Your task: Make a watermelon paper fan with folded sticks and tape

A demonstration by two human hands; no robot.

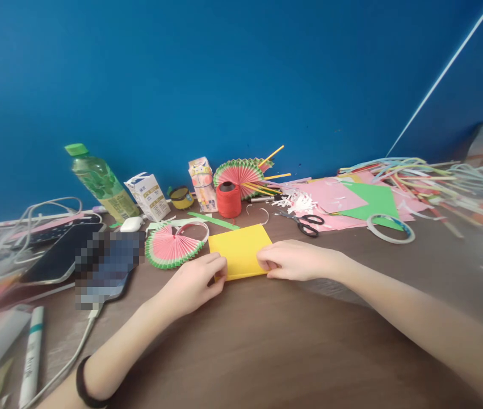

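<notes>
A sheet of yellow paper lies on the brown table in front of me, with a narrow fold along its near edge. My left hand pinches the paper's near left corner, fingers curled. At the near right corner my right hand grips the same sheet, its fingertips partly hidden. Just left of the paper rests a pleated watermelon-pattern paper fan, beside a roll of tape. Behind the sheet stands a spool of red thread.
Black-handled scissors and a tape roll lie to the right, near pink and green paper. A green-capped bottle, a small carton and a charging phone are at left. A blue wall closes the back.
</notes>
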